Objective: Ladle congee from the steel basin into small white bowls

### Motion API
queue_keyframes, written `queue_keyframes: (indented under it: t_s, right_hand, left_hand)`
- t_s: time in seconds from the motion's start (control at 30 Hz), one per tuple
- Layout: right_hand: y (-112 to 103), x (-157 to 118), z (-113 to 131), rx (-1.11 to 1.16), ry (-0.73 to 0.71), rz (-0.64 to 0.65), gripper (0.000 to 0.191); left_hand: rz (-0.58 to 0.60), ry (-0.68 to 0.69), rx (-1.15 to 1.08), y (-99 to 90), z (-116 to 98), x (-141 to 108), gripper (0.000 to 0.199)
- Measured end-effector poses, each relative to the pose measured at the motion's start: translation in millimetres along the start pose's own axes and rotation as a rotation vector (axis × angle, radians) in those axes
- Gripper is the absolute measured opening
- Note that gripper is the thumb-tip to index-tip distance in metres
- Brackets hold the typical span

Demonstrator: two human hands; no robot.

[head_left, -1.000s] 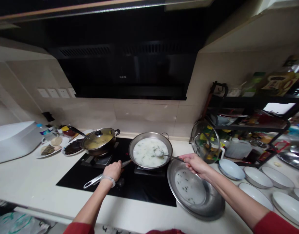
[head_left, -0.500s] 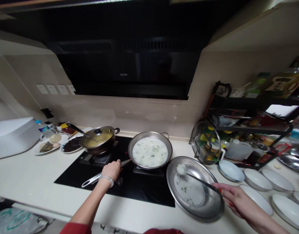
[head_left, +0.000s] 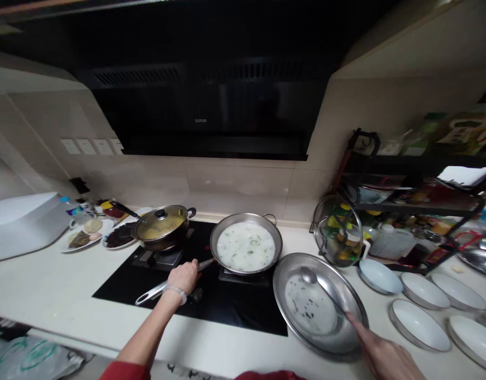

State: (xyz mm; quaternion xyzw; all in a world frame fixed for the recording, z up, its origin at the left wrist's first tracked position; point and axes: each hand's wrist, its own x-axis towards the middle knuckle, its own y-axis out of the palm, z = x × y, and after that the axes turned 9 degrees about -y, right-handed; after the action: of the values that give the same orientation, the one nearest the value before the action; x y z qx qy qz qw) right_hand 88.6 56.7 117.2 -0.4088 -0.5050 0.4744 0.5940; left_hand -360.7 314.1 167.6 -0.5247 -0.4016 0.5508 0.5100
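My left hand (head_left: 183,277) is closed round the long metal handle of a wok (head_left: 280,244), which sits on the right side of the black cooktop (head_left: 243,309) and holds white liquid with green bits. At the right, my right hand (head_left: 379,345) grips the handle of a ladle (head_left: 308,275). The ladle's bowl is tipped over in a wide steel basin (head_left: 341,282), which stands on the counter beside the cooktop and holds a shallow layer of similar white liquid with dark green bits.
A lidded pot (head_left: 160,227) stands on the left burner, with plates of food (head_left: 120,235) beyond it. White bowls (head_left: 420,323) line the right counter. A glass lid (head_left: 340,232) leans by a black rack (head_left: 417,206). A range hood (head_left: 211,105) hangs above.
The ladle, which held white food, has turned over in the basin and its load is gone from it. My right hand has moved lower and rotated. The view has shifted slightly.
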Motion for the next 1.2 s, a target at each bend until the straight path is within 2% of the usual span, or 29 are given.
queue_keyframes:
  t_s: [0.13, 0.27, 0.43, 0.57, 0.67, 0.73, 0.87, 1.0, 1.2]
  right_hand:
    - [-36.0, 44.1, 16.9, 0.313, 0.081, -0.11, 0.047]
    - [-53.6, 91.0, 57.5, 0.409, 0.004, -0.114, 0.047]
    - [-38.6, 145.0, 109.0, 0.251, -0.101, 0.107, 0.048]
    - [-18.8, 172.3, 130.7, 0.099, -0.093, 0.256, 0.047]
    - [-8.6, 182.6, 134.9, 0.272, -0.093, 0.223, 0.043]
    - [-5.9, 186.7, 134.2, 0.461, -0.025, 0.171, 0.04]
    - [-11.5, 188.8, 131.5, 0.771, 0.239, 0.174, 0.038]
    - [-27.9, 183.1, 130.8, 1.11, 0.489, 0.227, 0.032]
    - [-47.2, 175.4, 126.3, 1.2, 0.568, 0.238, 0.023]
  left_hand:
    - [-0.007, 0.022, 0.002, 1.2, 0.6, 0.3, 0.035]
    - [-0.011, 0.023, 0.007, 2.1, 1.2, 0.7, 0.035]
    - [-0.019, 0.017, 0.017, 0.4, 0.2, -0.8, 0.034]
    - [-0.032, 0.015, 0.011, 1.0, -0.3, -1.0, 0.035]
    - [-0.039, 0.015, 0.001, 3.3, 0.3, -0.3, 0.035]
    - [-0.042, 0.01, -0.006, 4.8, 0.8, 0.4, 0.033]
    - [-0.042, 0.003, -0.011, 6.4, 1.7, 1.3, 0.031]
    - [-0.041, 0.012, -0.004, 5.8, 2.0, 1.1, 0.033]
    - [-0.043, 0.026, 0.01, 5.6, 2.0, 0.5, 0.035]
